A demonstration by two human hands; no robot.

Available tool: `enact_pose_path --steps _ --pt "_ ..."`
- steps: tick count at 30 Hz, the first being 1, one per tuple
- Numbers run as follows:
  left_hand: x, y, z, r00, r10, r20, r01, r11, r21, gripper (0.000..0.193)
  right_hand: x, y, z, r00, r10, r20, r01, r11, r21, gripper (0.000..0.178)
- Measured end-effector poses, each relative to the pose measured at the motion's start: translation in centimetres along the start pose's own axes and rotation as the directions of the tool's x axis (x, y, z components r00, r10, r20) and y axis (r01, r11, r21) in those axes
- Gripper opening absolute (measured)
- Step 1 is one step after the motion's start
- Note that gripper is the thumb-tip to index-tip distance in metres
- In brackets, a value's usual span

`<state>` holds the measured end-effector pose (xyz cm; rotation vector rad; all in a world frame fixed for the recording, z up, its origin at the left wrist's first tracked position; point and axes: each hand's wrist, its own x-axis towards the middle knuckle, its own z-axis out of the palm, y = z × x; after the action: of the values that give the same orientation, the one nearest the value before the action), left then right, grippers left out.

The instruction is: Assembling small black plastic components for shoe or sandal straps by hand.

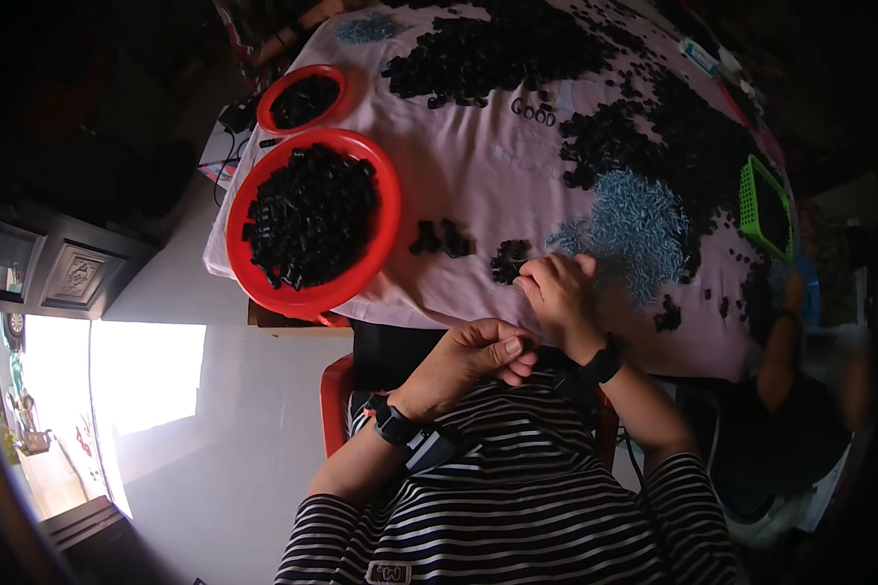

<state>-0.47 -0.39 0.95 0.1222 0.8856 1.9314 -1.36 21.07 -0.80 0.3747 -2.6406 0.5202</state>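
My right hand [563, 295] reaches over the near edge of the cloth, its fingers bent together beside a small cluster of black plastic pieces [508, 261]. Whatever its fingertips pinch is hidden. Close to the table edge, in front of my body, my left hand [478, 359] has its fingers curled in against the thumb; anything inside it is too small or covered. A heap of small pale blue screw-like pieces [644, 229] lies just beyond my right hand. Left of the cluster sits another little group of black pieces [443, 239].
A large red basin [390, 210] full of black pieces stands at the left, with a smaller red bowl [263, 115] behind it. Black heaps [498, 54] spread across the pink cloth [468, 146]. A green basket [748, 200] is at the right, near another person's arm [778, 356].
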Motion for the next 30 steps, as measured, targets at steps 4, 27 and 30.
enact_pose_path --steps 4,27,30 --pt "-0.2 0.2 0.0 0.998 -0.003 -0.058 0.003 1.0 -0.004 0.027 -0.1 0.0 -0.2 0.996 0.033 0.083 -0.034 0.999 0.009 0.019" --pt "-0.6 0.1 0.7 0.987 0.157 -0.038 -0.16 0.985 -0.067 0.028 -0.2 -5.3 -9.8 0.996 0.04 0.08 -0.063 0.95 0.307 0.022" --pt "-0.2 -0.4 0.5 0.977 0.203 -0.061 -0.201 0.979 0.033 0.026 -0.3 -5.7 -9.2 0.997 0.069 0.044 -0.08 0.933 0.351 0.022"
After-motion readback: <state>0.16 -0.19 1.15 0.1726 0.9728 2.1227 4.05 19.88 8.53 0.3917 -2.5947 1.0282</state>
